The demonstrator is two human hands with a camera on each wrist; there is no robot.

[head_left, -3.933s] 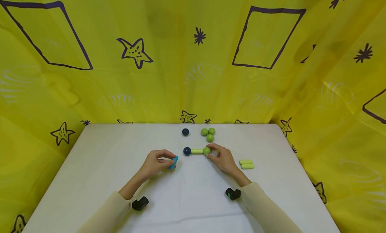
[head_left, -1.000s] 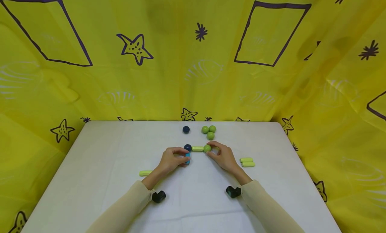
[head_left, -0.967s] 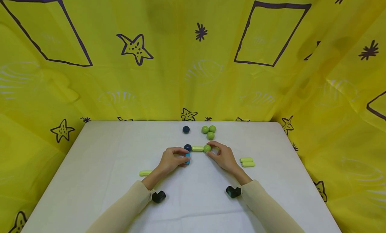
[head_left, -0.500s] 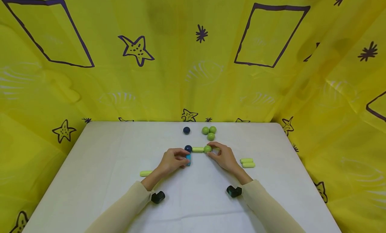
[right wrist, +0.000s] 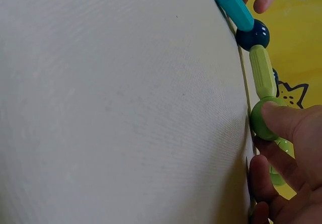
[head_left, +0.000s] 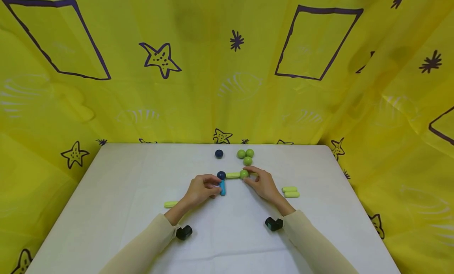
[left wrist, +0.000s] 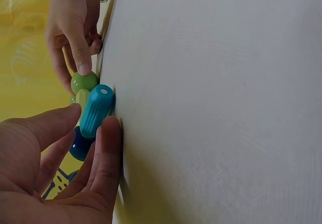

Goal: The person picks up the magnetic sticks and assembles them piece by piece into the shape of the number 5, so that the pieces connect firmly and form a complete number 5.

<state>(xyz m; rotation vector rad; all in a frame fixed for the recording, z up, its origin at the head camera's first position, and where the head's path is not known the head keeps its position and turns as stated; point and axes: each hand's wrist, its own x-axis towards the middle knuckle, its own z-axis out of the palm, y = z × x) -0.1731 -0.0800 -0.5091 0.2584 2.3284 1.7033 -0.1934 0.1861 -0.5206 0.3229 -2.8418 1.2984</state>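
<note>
A chain of magnetic-looking toy pieces lies on the table: a navy ball (head_left: 221, 175), a pale green stick (head_left: 233, 175) and a green ball (head_left: 244, 174). A blue stick (head_left: 222, 188) meets the navy ball and points toward the person, at a right angle to the green stick. My left hand (head_left: 200, 189) is around the blue stick, its fingers spread; in the left wrist view the thumb (left wrist: 70, 114) stands apart from it. With thumb and fingers, my right hand (head_left: 261, 183) pinches the green ball, as the right wrist view confirms.
Behind the chain sit another navy ball (head_left: 219, 153) and a cluster of 3 green balls (head_left: 248, 161). Two pale green sticks (head_left: 291, 192) lie at the right. One more pale green stick (head_left: 171, 204) is partly covered by the left forearm. A yellow curtain (head_left: 198, 100) borders the table.
My left hand has carried the blue stick rightward to the navy ball, then its fingers loosened and the stick came into fuller view. My right hand stays at the green ball.
</note>
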